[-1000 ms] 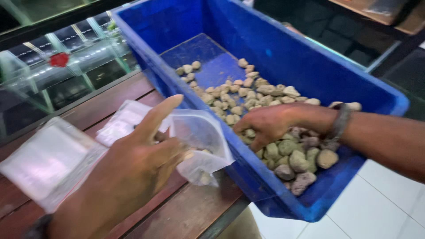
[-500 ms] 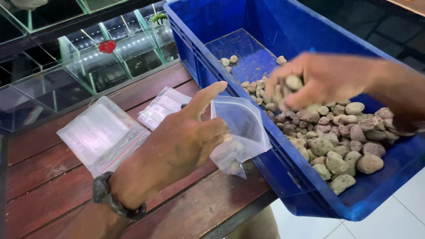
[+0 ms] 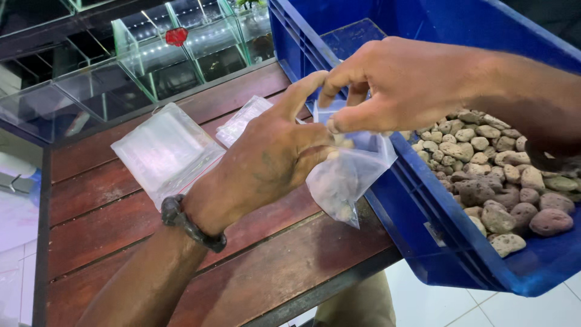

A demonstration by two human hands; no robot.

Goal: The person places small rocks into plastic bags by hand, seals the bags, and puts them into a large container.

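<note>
Left hand (image 3: 272, 151) is gripping a small clear plastic bag (image 3: 348, 175) by its mouth, hanging right at the edge of the wooden tabletop (image 3: 121, 224) against the blue crate (image 3: 423, 224). Right hand (image 3: 405, 85) sits over the opening, fingertips pinched together at the bag's rim. Crate's got a pile of brownish pebbles (image 3: 496, 175). Stack of flat empty bags (image 3: 166, 151) lies just beside my left wrist

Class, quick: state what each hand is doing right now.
Left hand: closed, holding the clear plastic bag open.
Right hand: fingers pinched over the bag's mouth; contents hidden.
</note>
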